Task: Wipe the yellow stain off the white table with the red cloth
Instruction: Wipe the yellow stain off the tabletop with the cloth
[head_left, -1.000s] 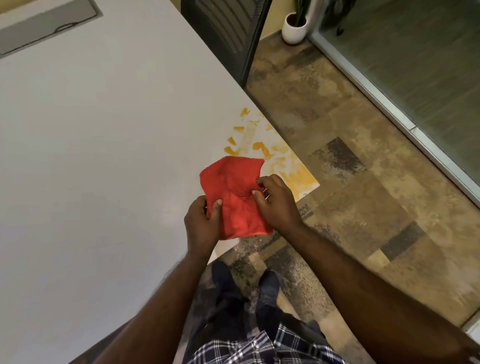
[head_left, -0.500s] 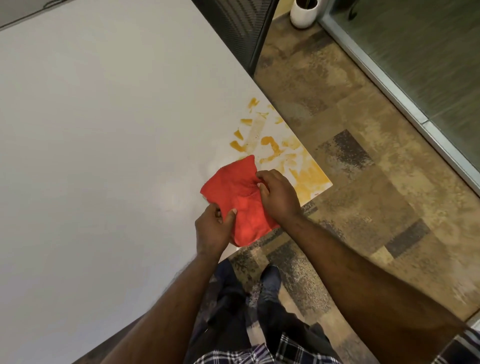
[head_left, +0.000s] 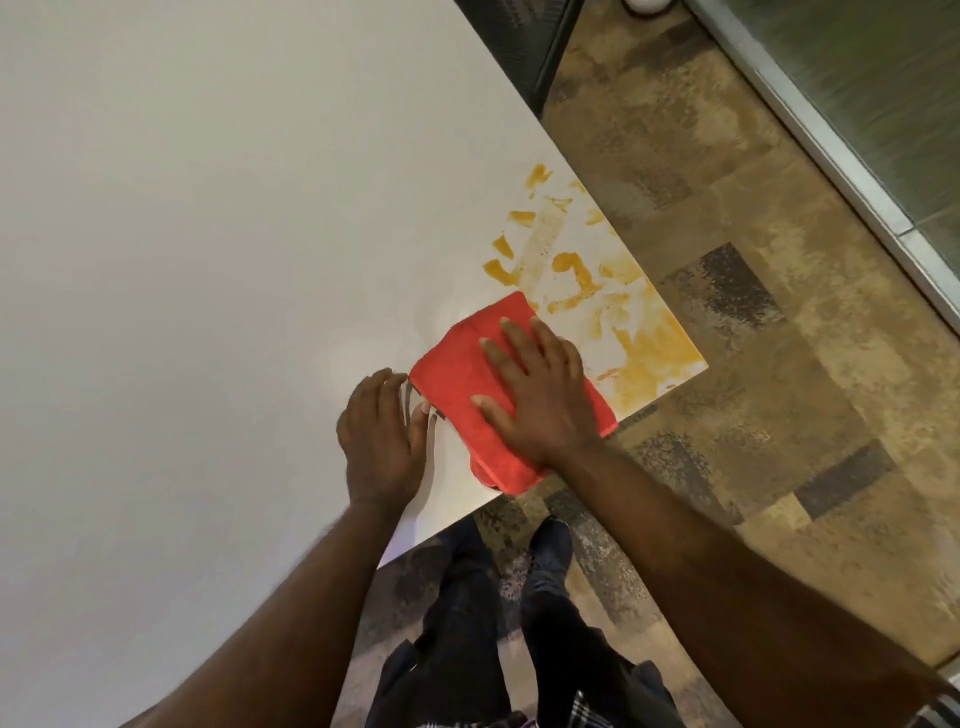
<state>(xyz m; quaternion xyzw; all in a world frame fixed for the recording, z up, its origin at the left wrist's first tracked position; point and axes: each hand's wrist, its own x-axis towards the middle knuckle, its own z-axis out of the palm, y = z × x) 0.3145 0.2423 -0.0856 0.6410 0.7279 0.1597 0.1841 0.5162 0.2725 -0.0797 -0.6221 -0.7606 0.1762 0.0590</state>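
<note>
White table (head_left: 208, 260) fills the left, patchy brown floor (head_left: 727, 415) beyond its corner. Right hand (head_left: 540, 395) lies flat, fingers spread, pressing the folded red cloth (head_left: 452, 374) near the table's front edge, just short of the yellow stain (head_left: 639, 348) smeared across the corner. Left hand (head_left: 379, 441) rests open beside the cloth.
</note>
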